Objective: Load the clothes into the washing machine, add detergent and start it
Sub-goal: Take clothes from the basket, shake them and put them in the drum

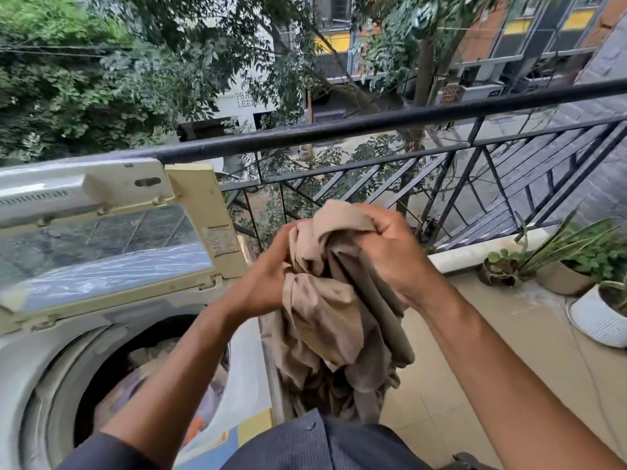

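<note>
Cloth [325,310] is hanging bunched between both hands, left hand [268,279] and right hand [390,256] gripping its top; the open drum [112,364] is lying down-left, nearer the left hand.

Both hands [325,262] grip a beige garment [336,317] beside the open washing machine [40,361].

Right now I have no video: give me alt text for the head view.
Both hands, left hand and right hand, grip a bunched beige garment beside the open top-loading washing machine, whose drum already holds clothes.
</note>
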